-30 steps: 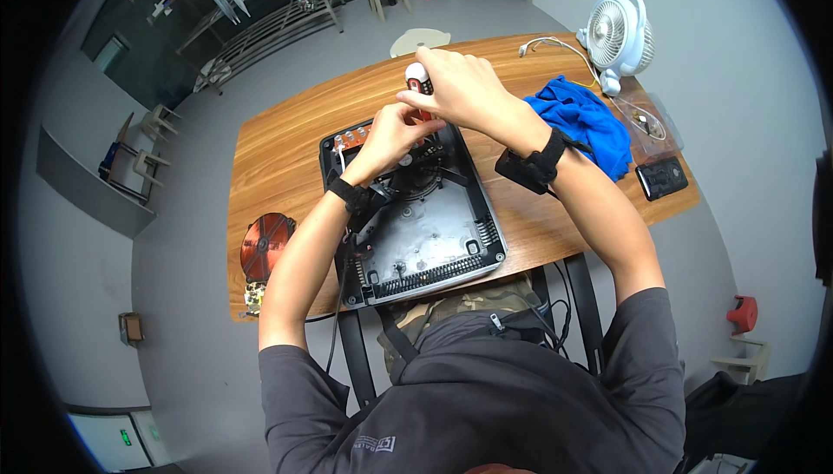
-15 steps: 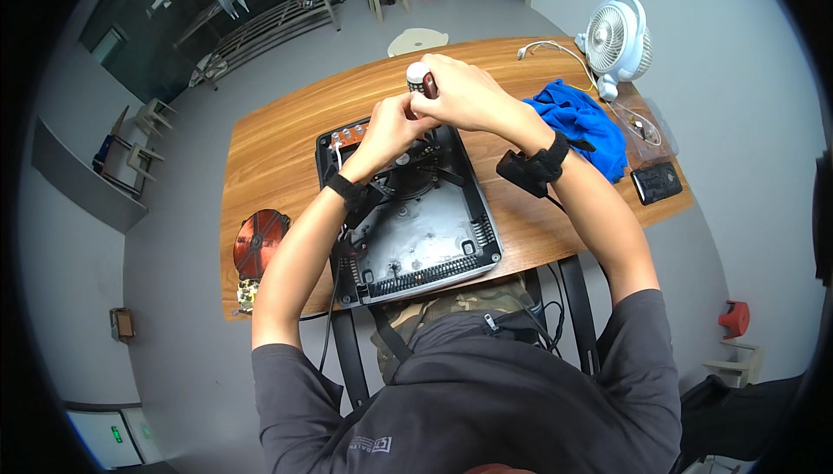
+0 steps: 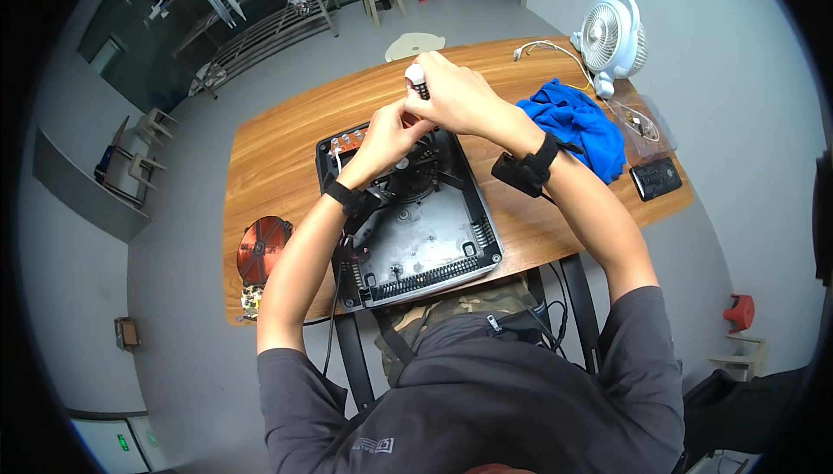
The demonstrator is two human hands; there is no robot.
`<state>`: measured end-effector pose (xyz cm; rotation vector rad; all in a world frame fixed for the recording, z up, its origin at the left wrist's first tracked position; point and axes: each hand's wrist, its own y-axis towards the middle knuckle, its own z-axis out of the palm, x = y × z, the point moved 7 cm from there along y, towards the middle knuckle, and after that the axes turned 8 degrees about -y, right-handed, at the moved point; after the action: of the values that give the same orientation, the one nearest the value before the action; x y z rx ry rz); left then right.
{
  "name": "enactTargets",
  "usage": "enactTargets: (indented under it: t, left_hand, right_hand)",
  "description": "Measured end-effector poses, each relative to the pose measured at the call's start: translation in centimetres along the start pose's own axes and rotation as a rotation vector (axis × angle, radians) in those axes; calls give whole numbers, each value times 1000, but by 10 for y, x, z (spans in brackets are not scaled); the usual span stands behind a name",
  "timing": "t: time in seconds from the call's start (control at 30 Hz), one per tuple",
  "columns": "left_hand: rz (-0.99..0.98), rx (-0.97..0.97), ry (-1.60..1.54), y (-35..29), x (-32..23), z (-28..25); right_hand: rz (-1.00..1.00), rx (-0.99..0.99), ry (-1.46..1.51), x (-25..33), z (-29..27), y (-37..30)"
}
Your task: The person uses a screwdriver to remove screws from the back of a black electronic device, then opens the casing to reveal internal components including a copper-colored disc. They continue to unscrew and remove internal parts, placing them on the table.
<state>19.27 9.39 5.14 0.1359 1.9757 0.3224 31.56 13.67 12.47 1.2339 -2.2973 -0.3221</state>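
In my right hand (image 3: 455,96) is a screwdriver (image 3: 416,80) with a white-capped, dark handle, its fingers wrapped round it. My left hand (image 3: 392,137) meets the right one just below the handle, fingers pinched together; what they grip is hidden. Both hands are over the far end of an open black appliance housing (image 3: 425,244), and the screwdriver's tip cannot be seen. Inside the housing, a dark round fan (image 3: 412,181) lies below my hands. An orange circuit board (image 3: 349,140) sits in its far left corner, with a white wire beside it.
A copper coil (image 3: 263,244) lies at the table's left, with a small component board (image 3: 251,302) near it. To the right are a blue cloth (image 3: 577,127), a light-blue fan (image 3: 610,40), a clear tray (image 3: 646,131) and a black device (image 3: 657,180).
The right hand has turned slightly round the screwdriver, so the dark red part of its handle shows less. Both hands stay together over the far end; the view has shifted a little.
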Motion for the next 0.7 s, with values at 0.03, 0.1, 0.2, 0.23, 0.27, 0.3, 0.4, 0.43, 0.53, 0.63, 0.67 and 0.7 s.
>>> enactTargets:
  t: [0.03, 0.1, 0.2, 0.23, 0.27, 0.3, 0.4, 0.43, 0.53, 0.63, 0.67, 0.7]
  left_hand:
    - [3, 0, 5, 2, 6, 0]
    - [8, -2, 22, 4, 8, -4]
    - [-146, 47, 180, 4, 7, -4]
    - [-132, 64, 169, 6, 6, -4]
    - [-118, 66, 161, 6, 6, -4]
    - [-103, 68, 152, 6, 7, -4]
    - [-31, 128, 86, 7, -2, 1]
    - [-2, 158, 57, 6, -7, 3]
    - [-13, 208, 23, 1, -17, -1]
    - [-22, 103, 65, 6, -9, -2]
    - [-51, 77, 99, 7, -1, -3]
    - [-10, 45, 73, 10, 1, -3]
  right_hand:
    - [13, -42, -6, -1, 1, 0]
    - [-9, -117, -24, 3, -2, 1]
    - [-62, -190, -68, 7, -8, 5]
    - [-84, -207, -85, 7, -10, 5]
    - [-70, -180, -78, 7, -8, 7]
    - [-55, -153, -71, 7, -7, 8]
    - [-95, -134, -3, 5, -4, 6]
    - [-122, -139, 28, 5, -4, 5]
    - [-115, -32, 35, 8, 1, 6]
    - [-49, -21, -19, 6, -2, 4]
    - [-27, -27, -32, 4, -2, 3]
    - [-48, -46, -51, 5, -3, 5]
